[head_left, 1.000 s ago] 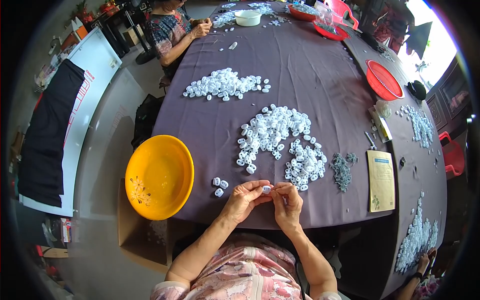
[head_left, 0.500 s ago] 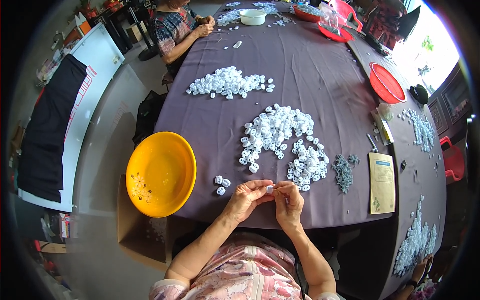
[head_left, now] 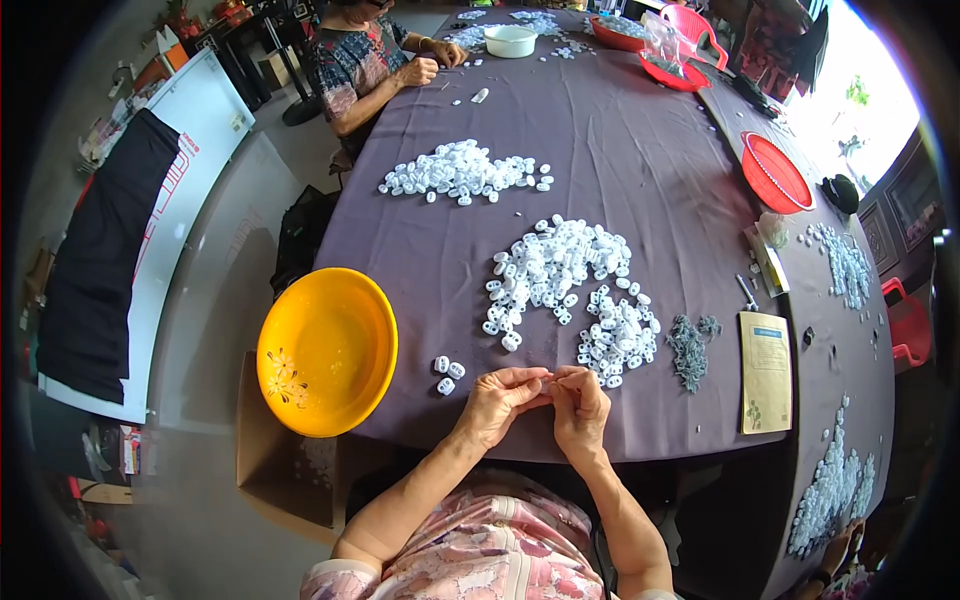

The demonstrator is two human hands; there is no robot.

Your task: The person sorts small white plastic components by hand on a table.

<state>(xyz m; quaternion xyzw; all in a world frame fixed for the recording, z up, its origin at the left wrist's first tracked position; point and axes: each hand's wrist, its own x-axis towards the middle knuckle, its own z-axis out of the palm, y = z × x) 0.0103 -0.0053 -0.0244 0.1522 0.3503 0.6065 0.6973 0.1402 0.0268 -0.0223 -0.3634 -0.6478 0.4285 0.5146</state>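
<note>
Above the table's near edge, my left hand (head_left: 490, 408) and my right hand (head_left: 582, 412) meet with their fingertips pinched together. Between them is a small white oval plastic piece, now almost wholly covered by the fingers. Whatever else the right fingertips pinch is too small to make out. Just beyond the hands lies a heap of white oval pieces with two dark holes each (head_left: 560, 255), and a smaller heap of the same pieces (head_left: 618, 335) is right beside it. Several loose white pieces (head_left: 448, 372) lie left of my left hand. Small grey parts (head_left: 688, 352) are piled to the right.
A yellow basin (head_left: 330, 350) stands at the table's left edge, above a cardboard box (head_left: 285, 470). Farther off lies another white heap (head_left: 460, 172). At right are a brown paper packet (head_left: 766, 375) and a red basket (head_left: 778, 175). A co-worker (head_left: 365, 75) sits at the far left.
The white piece has gone from showing between my fingertips to being almost hidden, as the fingers have drawn closer around it. The co-worker's hands have moved apart. The view has shifted slightly.
</note>
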